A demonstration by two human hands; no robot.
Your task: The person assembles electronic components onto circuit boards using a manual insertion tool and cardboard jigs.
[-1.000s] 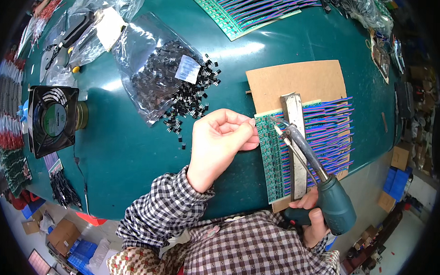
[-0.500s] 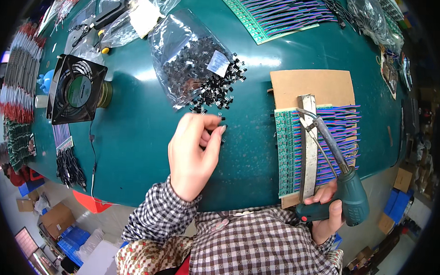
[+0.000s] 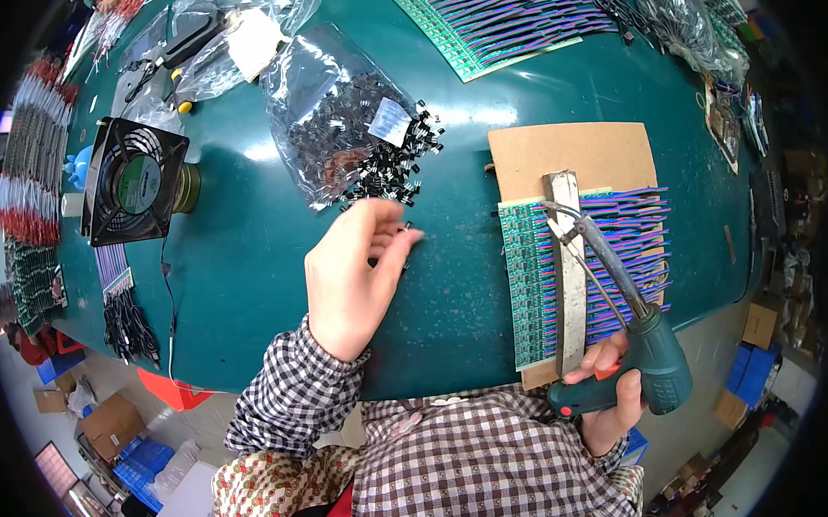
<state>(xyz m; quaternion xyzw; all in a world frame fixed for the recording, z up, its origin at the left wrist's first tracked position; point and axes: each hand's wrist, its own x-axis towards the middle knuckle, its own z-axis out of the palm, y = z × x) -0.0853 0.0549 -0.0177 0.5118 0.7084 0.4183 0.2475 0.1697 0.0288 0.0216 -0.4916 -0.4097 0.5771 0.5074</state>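
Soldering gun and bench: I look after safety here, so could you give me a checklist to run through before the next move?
1. Soldering gun gripped: ok, its handle is in the right hand.
2. Left hand clear of the tip: ok, it is beside the black parts, well apart.
3. Bar over the wires: ok, it lies across them.
4. Black parts all bagged: not ok, many lie loose at the mouth of the bag.
5. Part firmly in the left fingertips: cannot tell, blurred.
6. Tip hot: cannot tell.
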